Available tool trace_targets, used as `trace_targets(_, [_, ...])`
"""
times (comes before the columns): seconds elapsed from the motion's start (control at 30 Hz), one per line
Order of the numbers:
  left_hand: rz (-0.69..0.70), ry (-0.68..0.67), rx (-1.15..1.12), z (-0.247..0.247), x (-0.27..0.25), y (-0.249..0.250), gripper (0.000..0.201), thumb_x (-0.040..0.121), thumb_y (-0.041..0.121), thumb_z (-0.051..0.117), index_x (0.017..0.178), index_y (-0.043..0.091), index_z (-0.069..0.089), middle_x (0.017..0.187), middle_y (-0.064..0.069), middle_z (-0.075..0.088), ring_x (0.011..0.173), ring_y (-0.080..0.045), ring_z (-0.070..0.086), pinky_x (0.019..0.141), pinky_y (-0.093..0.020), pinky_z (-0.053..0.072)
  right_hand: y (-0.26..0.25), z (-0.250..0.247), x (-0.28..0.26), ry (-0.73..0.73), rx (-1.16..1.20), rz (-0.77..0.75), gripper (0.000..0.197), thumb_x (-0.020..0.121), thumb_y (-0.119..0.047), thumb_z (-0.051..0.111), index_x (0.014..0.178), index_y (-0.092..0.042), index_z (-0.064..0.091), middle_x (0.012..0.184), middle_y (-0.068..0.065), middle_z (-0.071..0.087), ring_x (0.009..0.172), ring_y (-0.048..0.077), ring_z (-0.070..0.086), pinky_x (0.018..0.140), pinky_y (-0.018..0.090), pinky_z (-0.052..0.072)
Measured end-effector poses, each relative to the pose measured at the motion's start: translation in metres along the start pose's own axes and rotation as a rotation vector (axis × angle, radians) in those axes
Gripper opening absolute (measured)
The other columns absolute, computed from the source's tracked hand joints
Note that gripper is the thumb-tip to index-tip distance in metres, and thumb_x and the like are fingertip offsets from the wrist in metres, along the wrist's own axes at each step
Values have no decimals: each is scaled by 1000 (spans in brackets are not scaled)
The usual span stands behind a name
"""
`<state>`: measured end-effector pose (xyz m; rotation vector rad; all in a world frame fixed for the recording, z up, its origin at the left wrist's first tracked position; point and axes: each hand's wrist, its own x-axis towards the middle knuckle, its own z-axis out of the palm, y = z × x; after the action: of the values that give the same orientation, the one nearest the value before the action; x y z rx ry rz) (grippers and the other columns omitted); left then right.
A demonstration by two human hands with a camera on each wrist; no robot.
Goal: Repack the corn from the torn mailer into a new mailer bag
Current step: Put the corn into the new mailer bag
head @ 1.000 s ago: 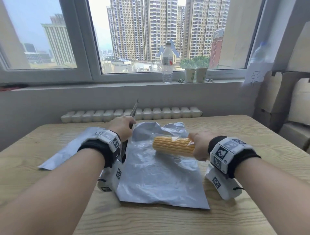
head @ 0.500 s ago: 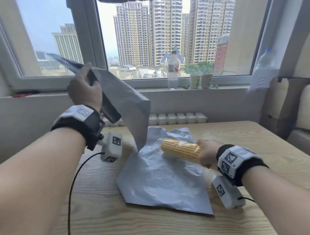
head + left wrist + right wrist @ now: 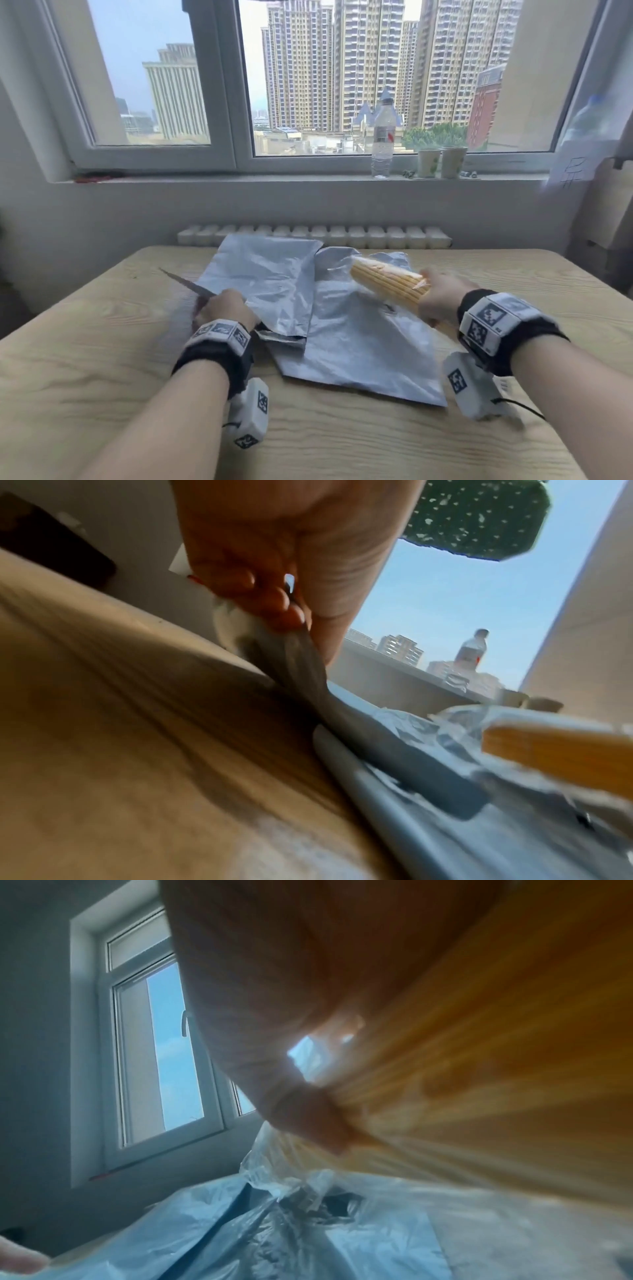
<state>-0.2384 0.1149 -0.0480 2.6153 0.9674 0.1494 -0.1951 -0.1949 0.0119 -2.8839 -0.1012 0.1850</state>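
A cob of yellow corn (image 3: 387, 284) in clear plastic wrap is gripped at its near end by my right hand (image 3: 442, 298), its far end tilted up over the torn grey mailer (image 3: 359, 346). That mailer lies crumpled on the wooden table (image 3: 102, 359). The new grey mailer (image 3: 267, 274) lies flat across the torn one's left part. My left hand (image 3: 222, 305) pinches its near-left edge; a dark flap sticks out to the left. In the left wrist view the fingers (image 3: 291, 615) pinch the new mailer (image 3: 301, 664), with the corn (image 3: 555, 753) at right. The corn (image 3: 496, 1056) fills the right wrist view.
A water bottle (image 3: 382, 137) and two paper cups (image 3: 442, 161) stand on the window sill behind the table. A white radiator (image 3: 342, 236) runs along the table's far edge. Cardboard boxes (image 3: 609, 205) are stacked at the right.
My left hand swung the new mailer up in the air, then brought it down flat over the torn mailer's left side. My right hand tilted the corn's far end up slightly.
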Motion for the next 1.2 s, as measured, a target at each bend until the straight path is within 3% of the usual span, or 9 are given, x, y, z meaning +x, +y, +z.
trace_targets(0.07, [71,-214,52,3,-2,9,26,78,32,71,93,11,65,108,-10,71,93,-26,69,78,-28,54,-4,-3,-4,-16,72,-36,74,66,-10,65,133,-27,36,86,0,52,76,17,56,64,31,55])
trace_targets(0.13, [37,-555,-89,-3,-8,19,33,91,38,60,87,5,56,88,-13,74,62,-20,69,58,-23,54,-12,-4,-7,-65,153,-90,76,64,-9,66,131,-28,36,92,3,55,81,20,58,70,37,58])
trace_targets(0.23, [-21,-877,-188,-24,-5,21,43,93,47,52,108,6,54,67,-8,63,37,-13,47,44,-17,38,-25,0,-9,2,229,-143,70,65,-9,62,126,-32,37,96,3,56,81,21,60,69,35,57])
trace_targets(0.33, [101,-572,-19,-40,10,11,29,90,31,63,104,5,65,59,-1,57,37,-12,40,45,-18,36,-27,-5,-8,261,264,-63,61,67,-16,55,123,-33,38,100,4,57,83,24,60,76,36,54])
trace_targets(0.43, [345,-240,311,-41,15,-8,31,78,31,75,103,15,73,94,3,72,73,-12,63,67,-21,46,-20,-20,-11,314,331,-28,53,71,-15,54,121,-29,43,98,3,59,83,24,60,74,33,51])
trace_targets(0.53, [369,-269,410,-21,21,-29,49,64,43,82,107,23,67,110,4,65,101,-16,62,82,-25,49,-27,-24,-19,185,172,-148,48,73,-12,51,116,-33,48,97,-1,61,81,19,58,67,27,46])
trace_targets(0.77, [458,-128,259,-1,20,-44,19,68,43,79,74,30,66,90,11,70,88,-10,65,77,-22,51,-76,14,-32,-268,-16,-299,57,74,0,54,128,-19,46,107,8,54,90,21,50,63,23,44])
trace_targets(1.0, [532,-178,189,0,16,-44,10,72,31,77,77,24,73,81,9,72,81,-11,67,75,-25,55,-71,29,-31,-302,-2,-235,69,79,5,47,143,-18,35,130,13,50,98,23,50,54,19,43])
trace_targets(1.2, [555,-201,201,2,15,-44,27,73,39,76,90,28,59,86,10,61,85,-14,61,80,-27,50,-62,27,-29,-324,-58,-204,74,76,8,48,145,-17,34,130,14,50,95,22,50,69,28,54])
